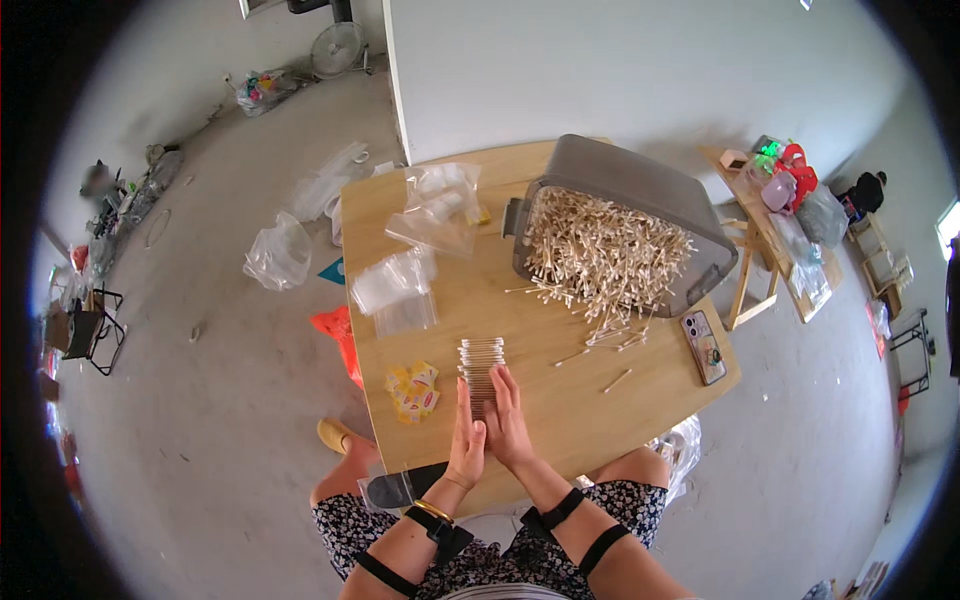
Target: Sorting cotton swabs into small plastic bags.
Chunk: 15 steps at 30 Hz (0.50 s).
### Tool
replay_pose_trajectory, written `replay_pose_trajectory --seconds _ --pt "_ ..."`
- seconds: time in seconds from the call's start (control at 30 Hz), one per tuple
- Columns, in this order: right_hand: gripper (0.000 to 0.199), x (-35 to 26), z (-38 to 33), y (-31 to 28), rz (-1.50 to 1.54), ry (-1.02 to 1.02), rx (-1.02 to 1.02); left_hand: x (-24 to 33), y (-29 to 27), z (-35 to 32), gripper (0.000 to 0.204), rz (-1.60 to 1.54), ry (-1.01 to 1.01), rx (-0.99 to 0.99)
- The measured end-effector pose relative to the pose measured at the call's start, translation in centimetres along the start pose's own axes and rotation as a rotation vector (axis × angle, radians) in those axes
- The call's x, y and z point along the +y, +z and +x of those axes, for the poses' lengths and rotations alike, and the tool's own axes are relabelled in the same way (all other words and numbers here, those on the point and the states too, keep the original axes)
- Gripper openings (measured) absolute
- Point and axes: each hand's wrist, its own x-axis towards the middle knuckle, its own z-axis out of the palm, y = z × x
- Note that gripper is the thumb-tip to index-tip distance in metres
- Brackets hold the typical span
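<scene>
A neat row of cotton swabs [482,352] lies side by side on the wooden table in front of me, their white tips lined up at the far end. My left hand [466,440] is along the row's left side, its fingers stretched out straight. On the other side, my right hand [508,420] rests against the swabs with its fingers extended, partly over them. Both palms face inward, and neither hand has its fingers wrapped round anything. The near ends of the swabs are partly hidden by my hands.
A grey bin [640,165] lies tipped, loose cotton swabs [605,250] spilling from it. Yellow-and-white labels [412,392] sit left of my hands, with clear plastic bags [395,285] beyond. A phone [703,347] lies near the table's right edge. A side table [735,190] stands farther right.
</scene>
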Motion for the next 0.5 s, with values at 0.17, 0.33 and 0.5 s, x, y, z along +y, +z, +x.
replay_pose_trajectory --seconds 0.17,0.33,0.5 --pt "0.059 0.8 1.3 -1.1 0.027 -0.008 0.032 -0.1 -1.5 2.4 0.086 0.168 0.014 0.091" --pt "0.063 1.6 3.4 -0.2 -0.027 -0.040 0.031 -1.6 -1.2 5.1 0.083 0.247 0.014 0.026" --pt "0.065 1.1 3.7 0.7 0.000 -0.081 0.061 -1.0 -1.0 5.3 0.084 0.164 -0.002 -0.026"
